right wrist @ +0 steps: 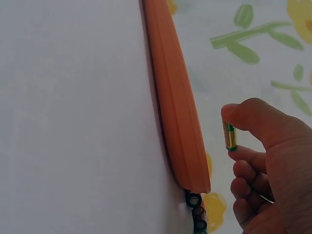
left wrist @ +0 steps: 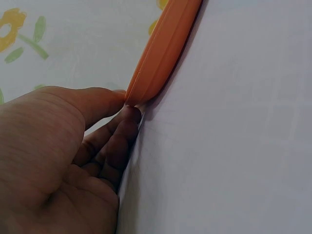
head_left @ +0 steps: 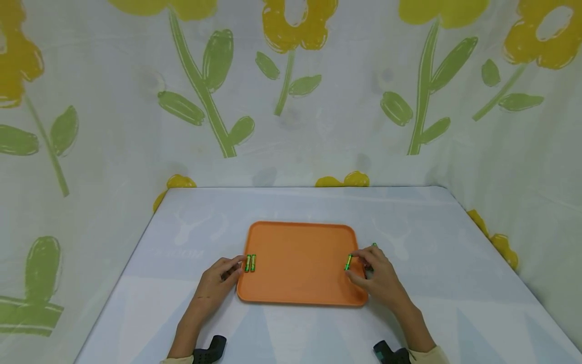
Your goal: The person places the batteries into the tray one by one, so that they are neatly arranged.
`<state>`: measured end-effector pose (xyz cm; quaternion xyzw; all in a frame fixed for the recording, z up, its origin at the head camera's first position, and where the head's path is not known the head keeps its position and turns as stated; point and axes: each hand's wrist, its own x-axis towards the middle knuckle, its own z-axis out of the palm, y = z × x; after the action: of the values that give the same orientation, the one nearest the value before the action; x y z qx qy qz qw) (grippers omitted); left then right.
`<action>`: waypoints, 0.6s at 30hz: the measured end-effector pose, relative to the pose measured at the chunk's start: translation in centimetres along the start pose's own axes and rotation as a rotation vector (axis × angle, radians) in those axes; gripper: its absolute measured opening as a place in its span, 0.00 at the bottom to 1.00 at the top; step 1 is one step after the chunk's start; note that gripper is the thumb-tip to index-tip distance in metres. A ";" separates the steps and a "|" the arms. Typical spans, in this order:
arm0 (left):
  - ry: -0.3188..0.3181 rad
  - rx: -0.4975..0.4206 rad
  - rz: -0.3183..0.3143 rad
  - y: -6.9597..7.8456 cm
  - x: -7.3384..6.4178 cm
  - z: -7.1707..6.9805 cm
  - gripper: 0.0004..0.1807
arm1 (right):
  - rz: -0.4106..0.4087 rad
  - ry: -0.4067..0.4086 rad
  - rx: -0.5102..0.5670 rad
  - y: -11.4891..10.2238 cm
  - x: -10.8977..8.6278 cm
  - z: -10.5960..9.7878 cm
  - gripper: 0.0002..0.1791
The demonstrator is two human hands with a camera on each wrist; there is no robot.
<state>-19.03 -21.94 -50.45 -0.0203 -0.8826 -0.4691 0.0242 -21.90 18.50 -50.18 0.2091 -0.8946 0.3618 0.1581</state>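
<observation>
An orange tray [head_left: 300,263] lies on the table, with two green-and-gold batteries [head_left: 250,263] side by side near its left rim. My left hand [head_left: 219,281] holds that rim, its thumb [left wrist: 105,103] at the upper edge and the other fingers below. Over the tray's right side, my right hand [head_left: 381,279] pinches another small battery [right wrist: 229,136] by its ends between thumb and index finger. More batteries [right wrist: 197,210] stand in a row just past the tray's edge in the right wrist view, mostly hidden behind the right hand in the head view.
The white table [head_left: 300,328] has a pale printed pattern. A flowered cloth [head_left: 345,126] hangs behind it and at both sides. A black wrist strap [head_left: 210,350] is on the left arm, and another black strap [head_left: 391,354] on the right.
</observation>
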 end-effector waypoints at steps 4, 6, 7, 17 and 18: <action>0.004 0.000 0.005 -0.1 -0.2 0.0 0.20 | -0.012 -0.004 -0.016 -0.2 0.1 0.5 0.21; 0.004 0.001 0.012 -0.2 -0.3 0.0 0.20 | -0.019 -0.007 -0.022 -0.2 0.2 0.7 0.21; 0.002 0.000 0.008 -0.3 -0.3 0.0 0.20 | -0.022 -0.007 -0.026 -0.3 0.3 0.8 0.22; -0.009 -0.009 -0.001 -0.2 0.0 0.0 0.21 | -0.019 -0.030 -0.008 -1.0 1.0 1.1 0.21; -0.007 -0.011 0.001 -0.2 0.1 -0.1 0.21 | -0.027 -0.028 -0.005 -1.1 1.1 1.2 0.21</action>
<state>-19.10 -22.10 -50.58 -0.0226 -0.8800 -0.4740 0.0210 -22.52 16.66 -49.87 0.2257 -0.8948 0.3544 0.1509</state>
